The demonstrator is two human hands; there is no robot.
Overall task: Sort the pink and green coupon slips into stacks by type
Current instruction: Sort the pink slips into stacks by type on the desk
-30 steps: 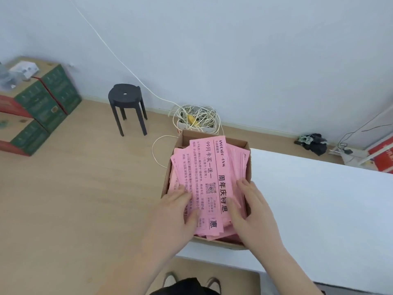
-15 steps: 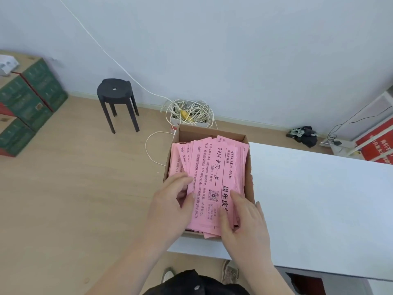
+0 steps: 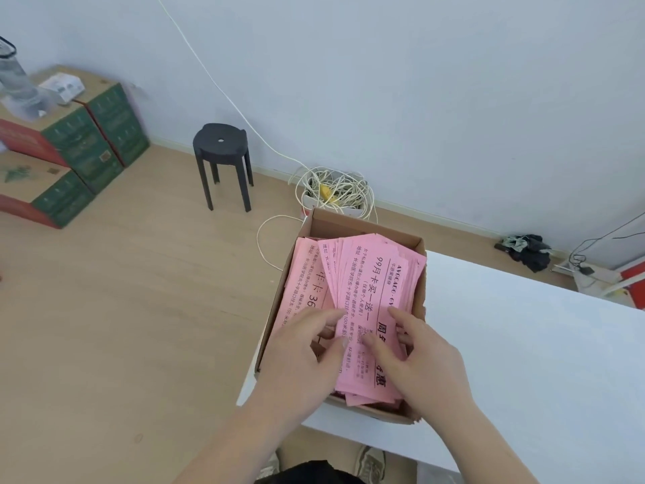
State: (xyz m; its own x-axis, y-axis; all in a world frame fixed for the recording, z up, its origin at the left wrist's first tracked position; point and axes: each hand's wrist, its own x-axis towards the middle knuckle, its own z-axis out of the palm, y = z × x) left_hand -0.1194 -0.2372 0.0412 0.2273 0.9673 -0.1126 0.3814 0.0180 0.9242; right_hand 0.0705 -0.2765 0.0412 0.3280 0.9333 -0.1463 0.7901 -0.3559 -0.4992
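An open cardboard box (image 3: 359, 221) sits on the left corner of a white table (image 3: 523, 344). It is full of pink coupon slips (image 3: 370, 281) printed in black, fanned out and tilted. More pink slips (image 3: 303, 274) lie flat at the box's left side. My left hand (image 3: 303, 347) grips the near left edge of the fanned bundle, fingers curled into it. My right hand (image 3: 422, 358) holds the bundle's near right part, thumb on top. No green slips show.
A black stool (image 3: 221, 162) stands on the wooden floor beyond the box. A coil of white cable (image 3: 331, 193) lies by the wall. Green and red cartons (image 3: 69, 148) are stacked at far left. Dark cloth and wires (image 3: 527, 249) lie at far right.
The pink bundle has risen and fanned out, tilting leftward in the box. Both hands have shifted to grip its near end. The camera view moved.
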